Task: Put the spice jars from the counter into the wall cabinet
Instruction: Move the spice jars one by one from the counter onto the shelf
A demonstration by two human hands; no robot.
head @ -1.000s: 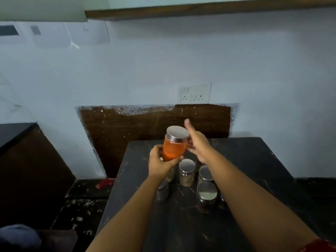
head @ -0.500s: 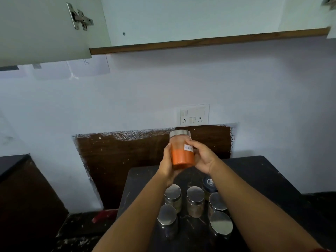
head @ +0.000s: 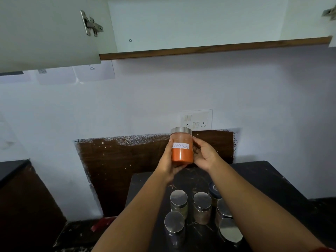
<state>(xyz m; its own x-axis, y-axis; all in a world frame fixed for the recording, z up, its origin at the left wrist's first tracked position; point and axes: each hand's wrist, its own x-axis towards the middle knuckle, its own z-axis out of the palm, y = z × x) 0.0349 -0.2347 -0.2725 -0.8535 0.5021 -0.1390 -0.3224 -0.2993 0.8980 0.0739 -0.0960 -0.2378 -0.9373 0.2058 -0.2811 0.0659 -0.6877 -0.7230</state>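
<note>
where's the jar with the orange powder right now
In the head view the orange powder jar is upright in mid-air at centre frame, held between the left hand and right hand, just below the wall socket and above the counter's steel-lidded jars.

Both hands hold an upright orange spice jar (head: 181,148) above the dark worktop (head: 263,180): the left hand (head: 168,163) cups its base and side, the right hand (head: 204,154) presses its right side. Five steel-lidded jars (head: 202,206) and one dark-lidded jar (head: 213,188) stand below. Overhead, the wall cabinet (head: 181,24) is open, its door (head: 45,31) swung left.
</note>
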